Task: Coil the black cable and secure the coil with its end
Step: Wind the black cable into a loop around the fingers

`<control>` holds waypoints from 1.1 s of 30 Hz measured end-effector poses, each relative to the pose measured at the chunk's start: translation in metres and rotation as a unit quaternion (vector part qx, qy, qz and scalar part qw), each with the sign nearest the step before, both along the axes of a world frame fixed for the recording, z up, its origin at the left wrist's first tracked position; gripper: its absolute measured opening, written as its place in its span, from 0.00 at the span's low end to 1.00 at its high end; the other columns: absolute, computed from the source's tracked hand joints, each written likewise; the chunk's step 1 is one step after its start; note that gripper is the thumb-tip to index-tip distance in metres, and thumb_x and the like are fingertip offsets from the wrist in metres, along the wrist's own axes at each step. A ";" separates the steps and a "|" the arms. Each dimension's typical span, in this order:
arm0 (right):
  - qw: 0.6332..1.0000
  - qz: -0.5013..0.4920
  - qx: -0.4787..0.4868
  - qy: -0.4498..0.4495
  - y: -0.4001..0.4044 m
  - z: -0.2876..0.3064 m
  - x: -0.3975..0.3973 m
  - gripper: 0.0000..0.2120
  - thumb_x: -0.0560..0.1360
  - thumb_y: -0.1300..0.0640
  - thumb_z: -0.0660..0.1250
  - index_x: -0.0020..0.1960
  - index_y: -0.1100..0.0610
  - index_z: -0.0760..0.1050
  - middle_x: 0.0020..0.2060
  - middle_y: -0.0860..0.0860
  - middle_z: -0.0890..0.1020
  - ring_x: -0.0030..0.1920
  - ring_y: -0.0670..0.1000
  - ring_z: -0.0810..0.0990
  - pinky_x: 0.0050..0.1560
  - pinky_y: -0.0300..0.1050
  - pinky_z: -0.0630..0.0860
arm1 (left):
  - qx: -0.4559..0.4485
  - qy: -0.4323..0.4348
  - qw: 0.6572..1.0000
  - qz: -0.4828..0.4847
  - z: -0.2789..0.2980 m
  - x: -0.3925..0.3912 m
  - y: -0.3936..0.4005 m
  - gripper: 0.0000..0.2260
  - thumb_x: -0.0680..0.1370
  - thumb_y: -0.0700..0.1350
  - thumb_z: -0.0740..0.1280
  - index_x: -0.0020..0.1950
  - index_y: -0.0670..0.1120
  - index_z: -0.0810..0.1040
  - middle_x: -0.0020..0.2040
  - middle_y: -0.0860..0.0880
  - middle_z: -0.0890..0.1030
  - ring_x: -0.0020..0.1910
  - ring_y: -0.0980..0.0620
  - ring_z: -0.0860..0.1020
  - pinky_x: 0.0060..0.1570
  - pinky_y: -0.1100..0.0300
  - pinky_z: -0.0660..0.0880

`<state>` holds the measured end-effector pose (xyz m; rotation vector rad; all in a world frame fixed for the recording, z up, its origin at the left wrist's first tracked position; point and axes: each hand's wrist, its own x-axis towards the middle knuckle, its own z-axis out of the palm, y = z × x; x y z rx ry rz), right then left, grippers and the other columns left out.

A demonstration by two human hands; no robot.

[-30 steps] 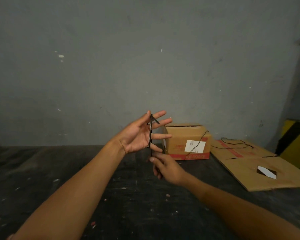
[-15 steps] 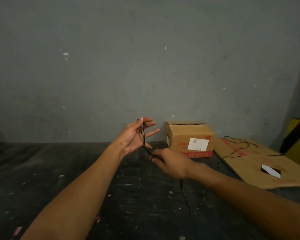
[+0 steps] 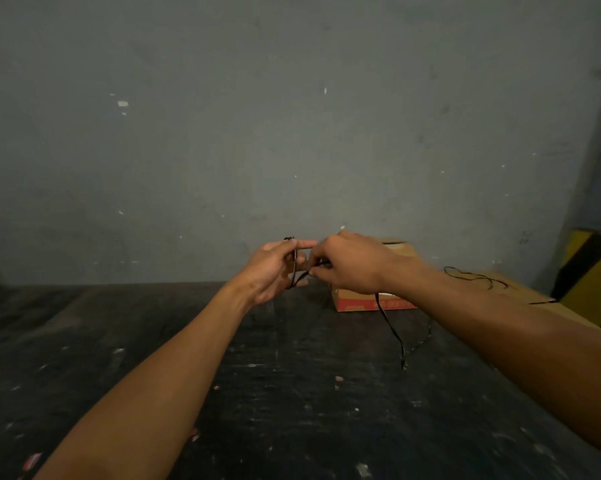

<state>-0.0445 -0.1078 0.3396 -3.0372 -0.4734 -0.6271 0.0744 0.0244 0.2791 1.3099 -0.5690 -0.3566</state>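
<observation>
Coiling underway, not near done. A few turns of cable (image 3: 294,268) wound round the left hand (image 3: 270,268), just left of the box (image 3: 368,299); exact count unreadable, strands overlap and blur. Left hand half open, fingers loosely curled, serving as the former with the loops over them. Right hand (image 3: 352,265) closed in a pinch on the cable, touching the left fingertips, directly in front of the box top.

Plenty left, by the look of it: free run dropped from under the right hand past the box front, down onto the bench (image 3: 153,341) below the box, bent there and headed back up to the right. More slack lay in loose loops on flat cardboard (image 3: 521,289) right of the box. Far end not identifiable. Securing wrap not started.

Orientation: loops stood near vertical, long axis up-down across the left palm, coil seen almost edge-on. Short span between the hands ran low-left to high-right toward the box. Hanging run slanted down and right from the box.

Likely risk: turns slipping off the open fingers.
</observation>
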 end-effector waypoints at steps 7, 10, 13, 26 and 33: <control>1.000 0.007 -0.020 0.012 0.007 0.008 0.001 0.11 0.76 0.51 0.64 0.56 0.47 0.81 0.50 0.54 0.84 0.51 0.57 0.81 0.41 0.44 0.68 | 0.026 -0.068 0.996 0.050 0.006 -0.016 -0.010 0.27 0.83 0.48 0.55 0.26 0.47 0.80 0.23 0.49 0.71 0.26 0.51 0.69 0.31 0.56 0.63; 0.999 -0.010 -0.043 0.009 0.002 0.018 0.003 0.10 0.76 0.49 0.65 0.54 0.48 0.81 0.51 0.54 0.83 0.53 0.57 0.80 0.43 0.45 0.72 | 0.051 -0.023 0.998 -0.005 0.008 -0.022 -0.006 0.17 0.83 0.53 0.55 0.49 0.47 0.81 0.43 0.44 0.82 0.43 0.43 0.81 0.39 0.53 0.71; 0.998 -0.014 -0.058 0.019 -0.004 0.032 0.003 0.06 0.72 0.45 0.70 0.45 0.46 0.77 0.46 0.49 0.81 0.49 0.53 0.78 0.39 0.45 0.69 | 0.077 0.039 0.989 -0.123 0.010 -0.024 -0.001 0.18 0.83 0.55 0.54 0.65 0.48 0.74 0.62 0.47 0.81 0.59 0.38 0.79 0.50 0.43 0.76; 0.986 0.027 0.155 0.064 -0.067 0.053 0.019 0.04 0.75 0.52 0.69 0.46 0.52 0.81 0.42 0.46 0.82 0.46 0.51 0.79 0.41 0.44 0.75 | 0.082 0.113 0.860 -0.491 0.022 -0.038 0.016 0.23 0.81 0.53 0.55 0.76 0.49 0.63 0.75 0.45 0.66 0.71 0.31 0.64 0.62 0.28 0.60; 0.926 0.038 0.372 0.055 -0.075 -0.013 0.033 0.07 0.77 0.54 0.66 0.43 0.52 0.80 0.33 0.57 0.78 0.34 0.56 0.75 0.36 0.52 0.74 | 0.070 0.104 0.828 -0.546 0.021 -0.049 0.014 0.25 0.82 0.54 0.55 0.77 0.48 0.59 0.75 0.43 0.66 0.72 0.31 0.60 0.62 0.27 0.58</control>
